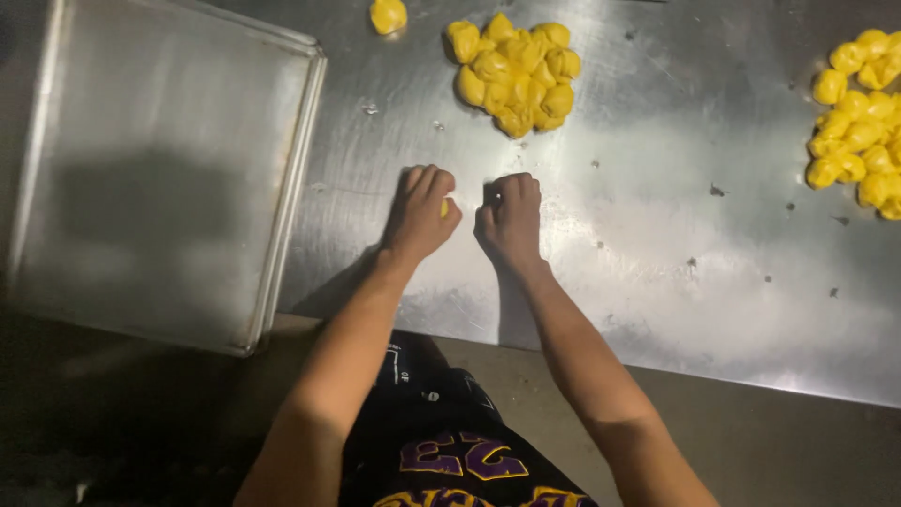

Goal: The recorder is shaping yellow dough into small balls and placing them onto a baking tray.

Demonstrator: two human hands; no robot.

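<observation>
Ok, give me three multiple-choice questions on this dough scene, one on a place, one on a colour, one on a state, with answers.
1. Where does the metal tray lie?
A. to the left of the hands
B. to the right of the hands
C. on top of the dough heap

2. What colour are the dough pieces?
A. white
B. yellow
C. green

3. How is the left hand?
A. flat and open
B. raised off the table
C. curled over a small dough bit

Answers:
1. A, the tray sits at the table's left edge.
2. B, both heaps and the single piece are yellow.
3. C, yellow peeps out by its fingers. The right hand is curled too, its contents hidden.
</observation>
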